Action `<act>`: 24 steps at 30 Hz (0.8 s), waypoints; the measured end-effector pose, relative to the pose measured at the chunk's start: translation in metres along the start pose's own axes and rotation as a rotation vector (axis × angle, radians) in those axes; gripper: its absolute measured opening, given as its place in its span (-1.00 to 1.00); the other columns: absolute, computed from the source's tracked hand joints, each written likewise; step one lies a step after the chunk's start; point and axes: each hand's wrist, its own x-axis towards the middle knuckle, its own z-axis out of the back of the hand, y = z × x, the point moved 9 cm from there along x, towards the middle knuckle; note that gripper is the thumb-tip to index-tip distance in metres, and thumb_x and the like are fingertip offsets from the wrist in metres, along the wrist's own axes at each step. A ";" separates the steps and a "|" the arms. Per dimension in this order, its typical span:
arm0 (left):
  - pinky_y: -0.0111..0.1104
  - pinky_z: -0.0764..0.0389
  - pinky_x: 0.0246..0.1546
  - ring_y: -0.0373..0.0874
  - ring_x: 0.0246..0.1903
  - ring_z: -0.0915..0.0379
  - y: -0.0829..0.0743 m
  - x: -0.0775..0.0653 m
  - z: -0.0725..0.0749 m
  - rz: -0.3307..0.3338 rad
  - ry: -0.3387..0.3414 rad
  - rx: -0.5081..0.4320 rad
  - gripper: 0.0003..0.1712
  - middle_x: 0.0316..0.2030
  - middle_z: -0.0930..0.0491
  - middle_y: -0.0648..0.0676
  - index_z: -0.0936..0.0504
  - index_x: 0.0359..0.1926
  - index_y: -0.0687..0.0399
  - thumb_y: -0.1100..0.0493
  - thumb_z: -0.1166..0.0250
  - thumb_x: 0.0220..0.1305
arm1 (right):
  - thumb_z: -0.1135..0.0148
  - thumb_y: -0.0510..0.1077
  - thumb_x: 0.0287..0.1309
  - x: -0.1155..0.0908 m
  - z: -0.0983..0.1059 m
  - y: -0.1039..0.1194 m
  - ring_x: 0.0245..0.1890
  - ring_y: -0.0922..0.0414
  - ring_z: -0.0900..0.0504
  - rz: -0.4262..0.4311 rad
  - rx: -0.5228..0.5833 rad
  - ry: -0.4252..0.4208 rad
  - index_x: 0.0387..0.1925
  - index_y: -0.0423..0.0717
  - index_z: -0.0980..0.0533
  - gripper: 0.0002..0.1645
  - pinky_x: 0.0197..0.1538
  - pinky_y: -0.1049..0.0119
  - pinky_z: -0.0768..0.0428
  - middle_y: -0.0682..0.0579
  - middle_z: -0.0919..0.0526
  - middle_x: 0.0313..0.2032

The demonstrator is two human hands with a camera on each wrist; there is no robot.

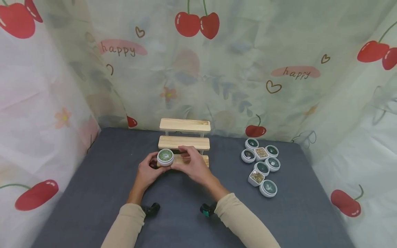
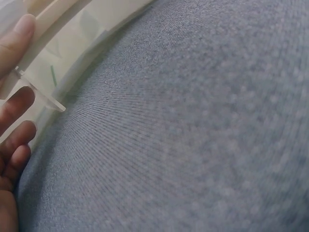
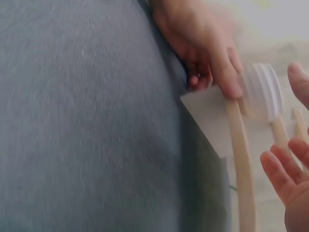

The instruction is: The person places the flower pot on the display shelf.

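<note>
A round white jar (image 1: 165,157) with a green top sits at the left end of the lowest board (image 1: 177,159) of a wooden tiered stand. Its ribbed side (image 3: 263,92) shows in the right wrist view. My left hand (image 1: 149,170) holds the jar from the left, its thumb (image 3: 231,87) low in front at the board's edge, the other fingers curled at the left. Just right of the jar is my right hand (image 1: 196,166), its fingers spread and slightly bent over the board. In the right wrist view, a gap shows between this hand (image 3: 297,193) and the jar.
The stand's middle board (image 1: 184,142) and top board (image 1: 185,124) rise behind. Several round jars (image 1: 268,188) and two square ones (image 1: 256,177) cluster at the right on the dark grey tablecloth (image 1: 102,193). Cherry-print curtains (image 1: 149,79) enclose the table's back and sides.
</note>
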 end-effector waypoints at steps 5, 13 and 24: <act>-0.44 -0.49 -0.20 -0.14 -0.25 -0.54 -0.001 -0.001 0.000 -0.003 -0.004 0.020 -0.13 -0.21 -0.72 0.09 -0.55 0.26 0.00 -0.01 -0.70 -0.11 | -0.60 0.00 0.03 -0.008 0.023 0.003 0.15 -0.04 -0.63 0.036 -0.032 -0.020 0.34 -0.08 -0.42 -0.13 0.22 0.05 -0.61 -0.19 -0.54 0.20; -0.40 -0.48 -0.18 -0.10 -0.25 -0.54 0.001 -0.004 0.000 0.011 -0.001 0.023 -0.13 -0.21 -0.72 0.09 -0.55 0.26 -0.03 -0.04 -0.70 -0.10 | -0.64 -0.08 -0.04 -0.025 0.067 -0.001 0.12 -0.13 -0.65 0.067 -0.070 -0.089 0.30 -0.19 -0.45 -0.12 0.16 0.02 -0.63 -0.15 -0.55 0.14; -0.39 -0.50 -0.19 -0.15 -0.25 -0.54 0.001 -0.002 -0.001 0.016 0.001 0.028 -0.15 -0.23 -0.71 0.04 -0.55 0.26 -0.04 -0.08 -0.68 -0.08 | -0.64 -0.06 -0.05 -0.052 0.132 -0.020 0.17 -0.04 -0.61 0.008 -0.176 -0.218 0.35 -0.04 -0.40 -0.07 0.18 0.06 -0.62 -0.08 -0.52 0.21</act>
